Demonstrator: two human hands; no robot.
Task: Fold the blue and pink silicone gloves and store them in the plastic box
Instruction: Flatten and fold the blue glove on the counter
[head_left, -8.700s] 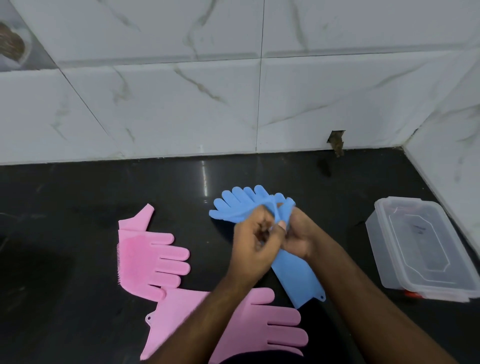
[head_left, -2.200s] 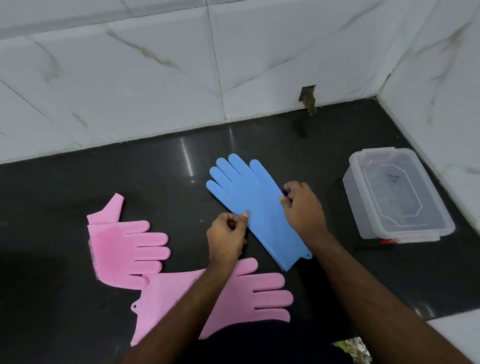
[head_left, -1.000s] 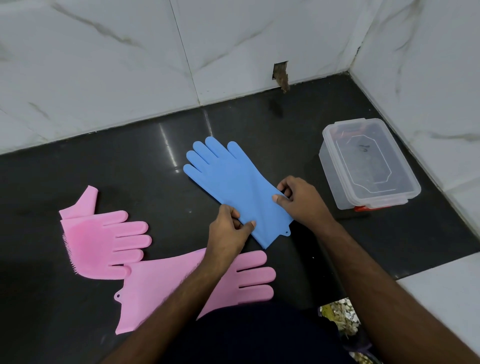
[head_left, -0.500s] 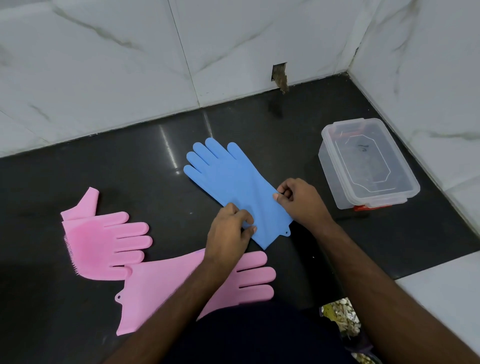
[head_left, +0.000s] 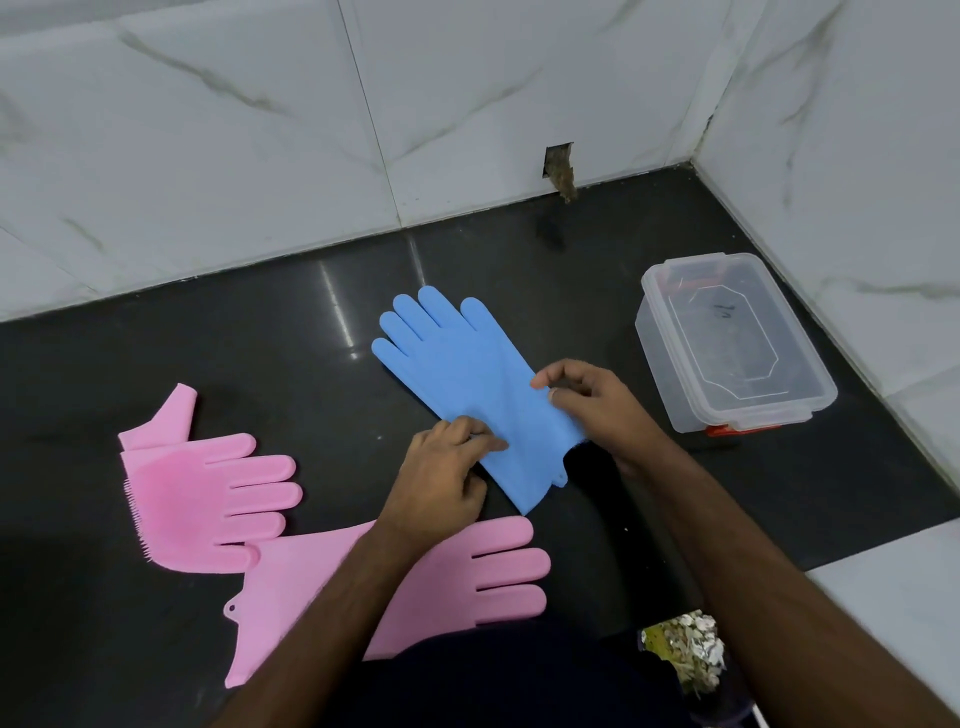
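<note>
A glossy black countertop (head_left: 218, 353) is seen from above, with pale streaks of light reflected in it. It is walled in at the back and on the right by white marble-veined tiles (head_left: 208, 135), and a small ragged hole (head_left: 560, 169) is cut into the back wall right at counter level. A white ledge (head_left: 893, 603) is caught at the lower right corner.

The blue glove (head_left: 457, 374) is laid flat in the middle of the counter, fingers pointed away and to the left, cuff angled towards the viewer. Its cuff end is gripped from both sides: the left edge is pinched by the left hand (head_left: 441, 478), fingers curled down onto it, and the right edge is lifted slightly in the right hand (head_left: 587, 402), held between thumb and bent fingers.

Over on the left, a pink glove with a bristled palm (head_left: 208, 499) is spread out, bristles up, and a second pink glove (head_left: 457, 577) is stretched along the near edge, partly covered by the left forearm. The two are overlapped where they meet.

The clear plastic box (head_left: 727, 343) is parked at the right by the corner, well apart from the gloves, lid on, a red clip showing at its near end. A crumpled scrap of something speckled (head_left: 685, 644) is glimpsed at the bottom; what it is cannot be told.
</note>
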